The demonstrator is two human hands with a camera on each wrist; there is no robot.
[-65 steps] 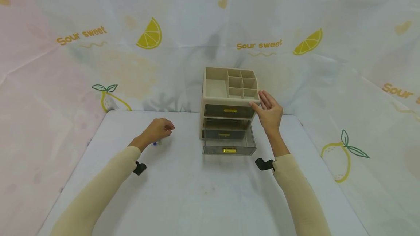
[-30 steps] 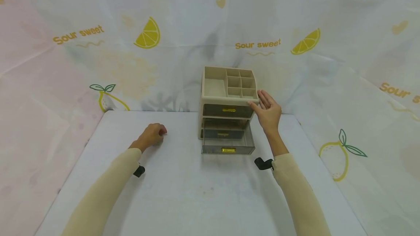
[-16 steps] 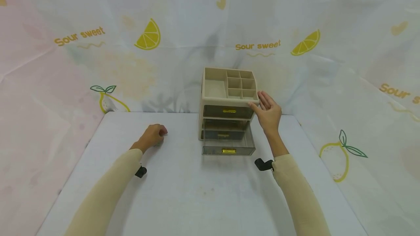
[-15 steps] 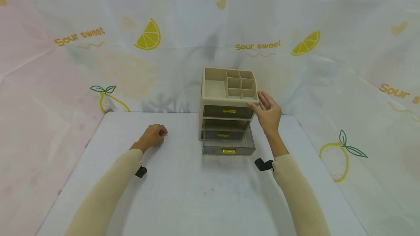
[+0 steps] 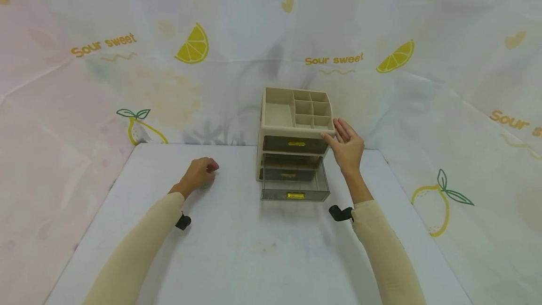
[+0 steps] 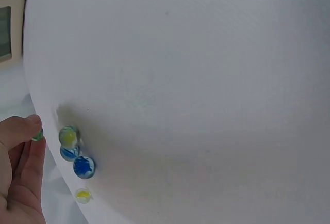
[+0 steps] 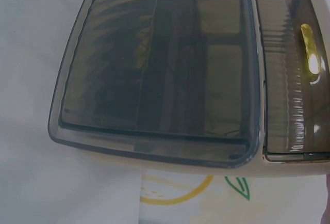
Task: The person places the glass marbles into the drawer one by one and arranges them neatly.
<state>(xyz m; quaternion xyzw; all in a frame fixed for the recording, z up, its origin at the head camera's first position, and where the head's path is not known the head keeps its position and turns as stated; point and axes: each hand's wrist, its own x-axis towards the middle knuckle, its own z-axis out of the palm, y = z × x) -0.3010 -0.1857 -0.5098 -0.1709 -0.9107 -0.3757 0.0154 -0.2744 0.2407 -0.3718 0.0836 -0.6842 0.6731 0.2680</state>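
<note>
My left hand [image 5: 196,174] is low over the left part of the table. In the left wrist view its thumb and fingertips pinch a small greenish glass marble [image 6: 38,135]. Beside it on the cloth lie a yellow-green marble [image 6: 69,137], two blue ones, the nearer a blue marble [image 6: 84,167], and a yellow marble [image 6: 83,195]. My right hand [image 5: 348,152] rests at the right front corner of a beige drawer organizer [image 5: 298,131], thumb on the front edge, straight fingers along the side. A smoky transparent drawer [image 5: 295,195] is pulled out, with a gold handle.
The organizer's top has open compartments [image 5: 278,114]; its upper drawer [image 5: 295,144] is closed. A white cloth covers the table [image 5: 237,248]. Behind and at the sides hangs a lemon-print curtain [image 5: 237,36]. Black wrist cameras, such as the right camera [image 5: 340,213], jut from both sleeves.
My left hand first drew back to the left and down toward the marbles, then rose slightly, fingertips now showing more to the right. The right hand, organizer and pulled-out drawer stayed in place.
</note>
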